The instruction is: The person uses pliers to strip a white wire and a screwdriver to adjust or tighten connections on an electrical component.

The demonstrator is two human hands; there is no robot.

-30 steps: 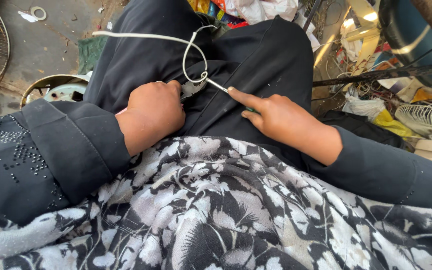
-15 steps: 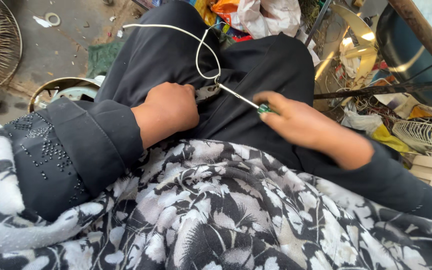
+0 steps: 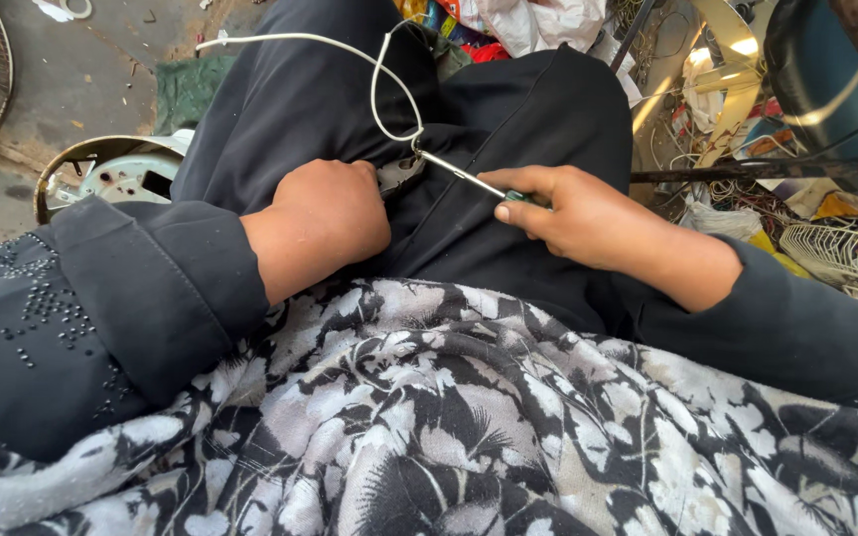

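Two hands over the lap, screwdriver tip at a small, mostly hidden part.

Right hand (image 3: 588, 213) is curled around a screwdriver (image 3: 464, 176); only a sliver of green handle shows, and the thin shaft slants up-left. Left hand (image 3: 328, 213) is a closed fist over a small grey part (image 3: 396, 175), mostly covered by the knuckles, kind unclear. A white wire (image 3: 379, 74) loops away from it across the black trousers, its far end cut off. Patterned cloth (image 3: 469, 427) covers the foreground.
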